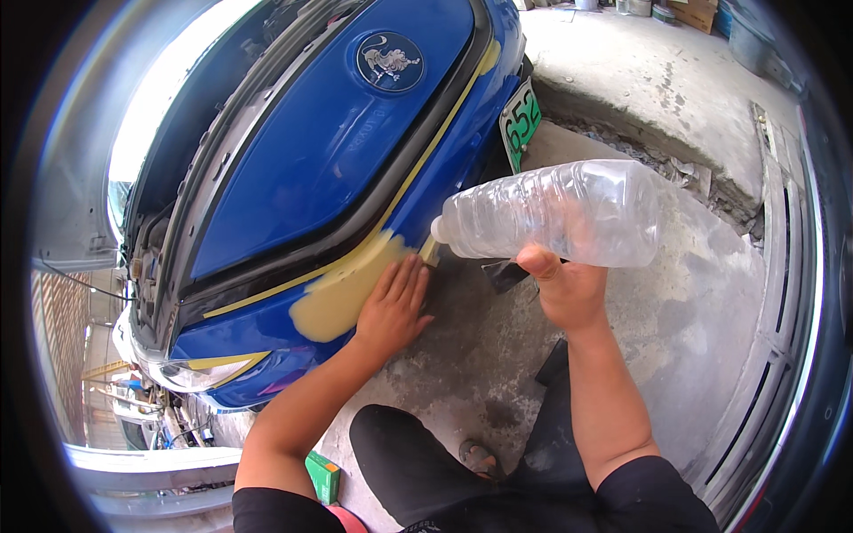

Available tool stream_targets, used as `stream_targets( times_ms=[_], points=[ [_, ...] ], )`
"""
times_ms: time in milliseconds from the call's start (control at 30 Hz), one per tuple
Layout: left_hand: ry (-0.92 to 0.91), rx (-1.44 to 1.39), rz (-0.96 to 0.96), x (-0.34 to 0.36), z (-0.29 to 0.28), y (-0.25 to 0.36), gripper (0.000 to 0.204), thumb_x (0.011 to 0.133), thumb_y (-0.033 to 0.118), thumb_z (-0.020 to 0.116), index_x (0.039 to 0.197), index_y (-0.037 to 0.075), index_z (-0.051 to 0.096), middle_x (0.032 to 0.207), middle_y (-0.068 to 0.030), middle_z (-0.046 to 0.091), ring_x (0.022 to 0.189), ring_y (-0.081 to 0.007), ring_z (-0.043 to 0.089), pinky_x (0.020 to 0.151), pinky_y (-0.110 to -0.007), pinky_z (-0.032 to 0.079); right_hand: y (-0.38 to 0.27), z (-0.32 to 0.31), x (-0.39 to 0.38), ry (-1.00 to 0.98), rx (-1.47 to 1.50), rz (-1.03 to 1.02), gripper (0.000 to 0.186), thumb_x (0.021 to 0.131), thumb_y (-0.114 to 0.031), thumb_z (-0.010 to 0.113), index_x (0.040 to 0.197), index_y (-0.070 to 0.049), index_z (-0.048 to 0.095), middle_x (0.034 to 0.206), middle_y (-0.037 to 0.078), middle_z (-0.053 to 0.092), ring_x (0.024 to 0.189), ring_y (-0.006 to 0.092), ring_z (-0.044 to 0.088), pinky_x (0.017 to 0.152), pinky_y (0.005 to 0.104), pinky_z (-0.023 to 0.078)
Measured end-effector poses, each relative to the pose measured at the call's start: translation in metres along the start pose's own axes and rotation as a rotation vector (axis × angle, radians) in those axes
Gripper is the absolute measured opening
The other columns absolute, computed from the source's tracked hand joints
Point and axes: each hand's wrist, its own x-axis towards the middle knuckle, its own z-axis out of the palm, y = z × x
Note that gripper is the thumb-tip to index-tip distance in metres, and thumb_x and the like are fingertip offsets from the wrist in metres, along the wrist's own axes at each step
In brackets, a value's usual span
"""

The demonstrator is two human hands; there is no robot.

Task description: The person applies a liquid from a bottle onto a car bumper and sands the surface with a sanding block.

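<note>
The left hand (391,306) lies flat on a yellow filler patch (342,293) on the blue car body panel (329,142). The right hand (564,289) grips a clear plastic bottle (555,213), tipped sideways with its neck by the patch, above the concrete floor (693,320).

A clear, ribbed plastic bottle (555,213), uncapped and nearly empty, lies tipped on its side in midair, its mouth pointing left at a pale yellow filler patch (342,289) on the blue car's rear bumper (258,333).

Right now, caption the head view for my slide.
Left hand presses yellow filler patch on blue car panel; right hand tips clear bottle.
</note>
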Motion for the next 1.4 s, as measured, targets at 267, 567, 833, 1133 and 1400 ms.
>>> stream_targets(
  times_ms=[267, 567, 833, 1133, 1400],
  points=[
    [0.208, -0.215, -0.153, 0.028, 0.015, 0.026, 0.079, 0.079, 0.038, 0.069, 0.142, 0.0, 0.038, 0.148, -0.0249, 0.033, 0.143, -0.0391, 0.024, 0.117, -0.051, 0.017, 0.0, 0.008, -0.003, 0.003, 0.07, 0.078, 0.059, 0.08, -0.029, 0.08, 0.123, 0.002, 0.055, 0.109, 0.008, 0.062, 0.097, 0.0178, 0.06, 0.086, 0.032, 0.05],
    [0.33, -0.578, -0.244, 0.003, 0.062, 0.074, 0.087, 0.075, 0.02, 0.073, 0.145, -0.003, 0.027, 0.152, -0.0318, 0.017, 0.143, -0.0471, 0.018, 0.115, -0.055, 0.019, 0.006, 0.009, -0.01, -0.034, 0.045, 0.174, 0.065, 0.078, -0.033, 0.08, 0.125, 0.003, 0.055, 0.11, 0.008, 0.062, 0.098, 0.0168, 0.059, 0.087, 0.0313, 0.049],
    [0.87, -1.092, -0.758, 0.077, 0.057, 0.114, 0.065, 0.074, 0.006, 0.066, 0.13, -0.01, 0.037, 0.152, -0.0388, 0.0, 0.139, -0.0556, 0.016, 0.113, -0.05, 0.024, 0.01, 0.015, -0.018, -0.102, -0.138, 0.207, 0.073, 0.079, -0.045, 0.076, 0.127, 0.004, 0.053, 0.114, 0.009, 0.062, 0.1, 0.0177, 0.059, 0.084, 0.0302, 0.05],
    [0.725, -0.752, -0.538, 0.042, 0.05, 0.103, 0.064, 0.066, 0.01, 0.067, 0.127, -0.002, 0.049, 0.15, -0.0368, 0.017, 0.142, -0.0468, 0.023, 0.115, -0.048, 0.023, -0.006, 0.031, -0.017, -0.12, -0.019, 0.221, 0.089, 0.075, -0.058, 0.073, 0.132, 0.005, 0.046, 0.111, 0.013, 0.063, 0.09, 0.019, 0.064, 0.063, 0.0275, 0.057],
    [0.009, 0.432, -0.082, -0.026, 0.071, 0.019, 0.059, 0.093, 0.031, 0.04, 0.147, 0.008, 0.037, 0.158, -0.0148, 0.022, 0.148, -0.0259, 0.013, 0.12, -0.043, 0.001, -0.008, 0.035, -0.021, -0.158, 0.07, 0.301, 0.087, 0.074, -0.053, 0.077, 0.131, 0.005, 0.047, 0.111, 0.012, 0.062, 0.092, 0.0183, 0.063, 0.066, 0.0279, 0.055]
  ],
)
